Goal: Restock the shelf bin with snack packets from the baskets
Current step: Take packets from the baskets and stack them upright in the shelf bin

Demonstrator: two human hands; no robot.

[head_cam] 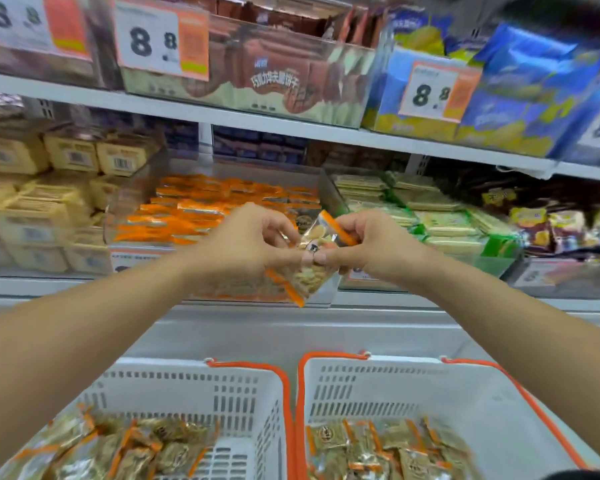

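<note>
Both hands meet in front of the clear shelf bin [125,209], which holds several orange-edged snack packets [201,206]. My left hand [246,244] pinches a clear packet with orange edges [300,280] that hangs down below the fingers. My right hand [368,244] pinches a second such packet [323,233], tilted up toward the bin. The two packets touch between my fingertips. Below, two white baskets with orange handles [243,393] [395,386] each hold several more packets [142,448] [378,448].
Yellow packs [32,202] fill the bin to the left, green-edged packs [440,220] the bin to the right. The upper shelf [257,119] carries brown and blue biscuit packs behind price tags reading 8.8. A grey ledge [291,327] runs between shelf and baskets.
</note>
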